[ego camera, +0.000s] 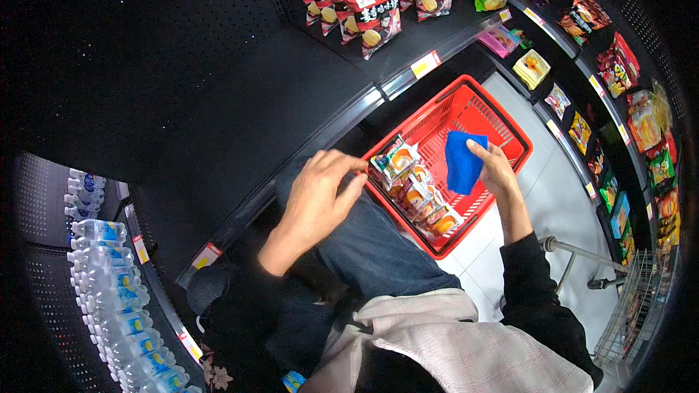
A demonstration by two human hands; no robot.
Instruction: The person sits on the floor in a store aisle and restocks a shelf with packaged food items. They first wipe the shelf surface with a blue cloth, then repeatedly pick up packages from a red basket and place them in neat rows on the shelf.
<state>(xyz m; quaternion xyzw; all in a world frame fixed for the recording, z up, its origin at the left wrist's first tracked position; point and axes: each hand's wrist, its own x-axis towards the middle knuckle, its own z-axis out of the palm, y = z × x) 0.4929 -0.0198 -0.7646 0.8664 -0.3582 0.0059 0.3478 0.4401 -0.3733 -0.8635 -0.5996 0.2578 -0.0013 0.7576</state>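
My right hand (499,169) grips a folded blue cloth (464,162), thumb on top, above the inside of a red plastic shopping basket (521,150). My left hand (322,202) holds nothing; its thumb and forefinger are a little apart, with the fingertips beside the basket's left rim. Several wrapped snack packs (418,191) with printed food pictures lie along the near left side of the basket. The basket stands beside the shelf, next to my bent knee, and its far part shows bare slotted plastic.
Red chip bags (377,19) stand on the black shelf (218,93) with a price-tag rail. Bagged snacks (581,131) fill shelves at right. Bottled drinks (117,284) line the lower left shelf. A wire shopping cart (628,305) stands at lower right on the tiled floor (546,196).
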